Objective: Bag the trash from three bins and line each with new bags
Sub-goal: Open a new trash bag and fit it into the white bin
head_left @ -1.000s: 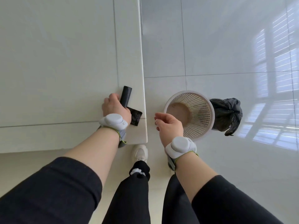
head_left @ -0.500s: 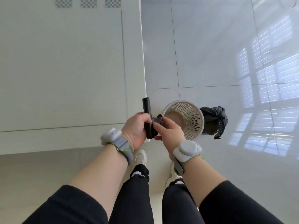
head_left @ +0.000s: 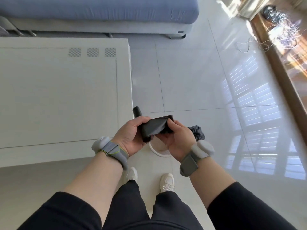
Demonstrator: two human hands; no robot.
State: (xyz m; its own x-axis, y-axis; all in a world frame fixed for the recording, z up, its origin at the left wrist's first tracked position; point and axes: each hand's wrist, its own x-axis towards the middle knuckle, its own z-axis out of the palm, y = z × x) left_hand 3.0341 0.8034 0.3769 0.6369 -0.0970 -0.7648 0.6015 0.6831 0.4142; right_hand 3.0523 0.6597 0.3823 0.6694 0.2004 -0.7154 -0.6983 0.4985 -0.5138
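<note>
I have the left hand (head_left: 131, 135) wrapped around the bag roll (head_left: 141, 126) and the right hand (head_left: 174, 138) pinching its loose end, above the white bin (head_left: 159, 151) on the floor. Risk, as I judge it: the thin film may tear off-perforation, or the roll may slip and unspool

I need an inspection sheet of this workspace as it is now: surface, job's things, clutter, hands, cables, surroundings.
Surface: glossy tiled floor; white cabinet top at left.
Job's things: black bag roll, one bag partly pulled off; white bin mostly hidden under the hands; tied black trash bag beside it.
Clutter: nothing seen.
Hands: left hand grips the roll; right hand pinches the loose bag end.
Cables: tangled cords on the floor, far right.
Surroundings: blue sofa; window light on tiles.
</note>
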